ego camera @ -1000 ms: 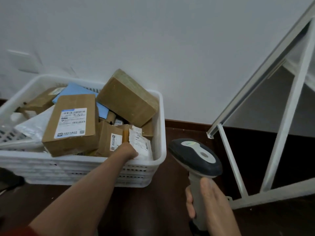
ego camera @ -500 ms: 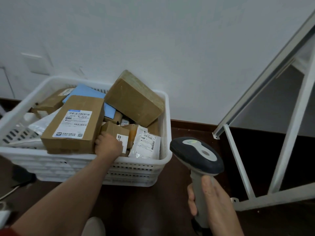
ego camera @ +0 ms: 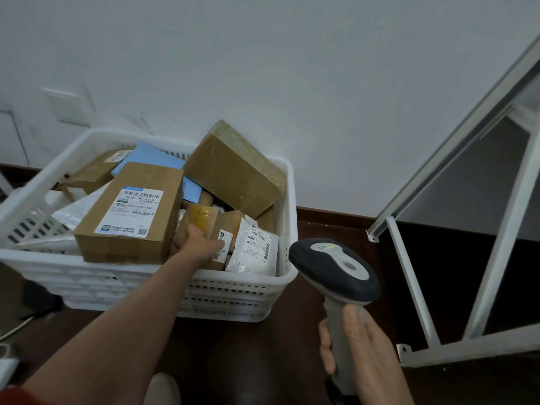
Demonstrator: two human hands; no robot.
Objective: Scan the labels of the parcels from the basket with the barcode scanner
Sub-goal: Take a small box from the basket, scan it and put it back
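Note:
A white plastic basket [ego camera: 239,293] on the dark floor holds several parcels. My left hand [ego camera: 196,241] reaches into it and grips a small brown box [ego camera: 211,220] with yellow tape and a white label on its side. Left of it lies a larger cardboard box [ego camera: 131,211], label facing up. A white plastic pouch [ego camera: 254,249] with a barcode label leans in the near right corner. A big unlabelled brown box [ego camera: 233,171] sits tilted at the back right. My right hand [ego camera: 362,355] holds the grey barcode scanner [ego camera: 333,270] upright, to the right of the basket.
A white metal frame [ego camera: 409,282] stands on the floor at the right. A white wall [ego camera: 263,68] rises just behind the basket. A blue envelope [ego camera: 152,159] and further boxes fill the back of the basket. A cable lies at the far left floor.
My left hand has moved from the white pouch leftward to the small brown box and closed around it. The scanner has stayed in place beside the basket.

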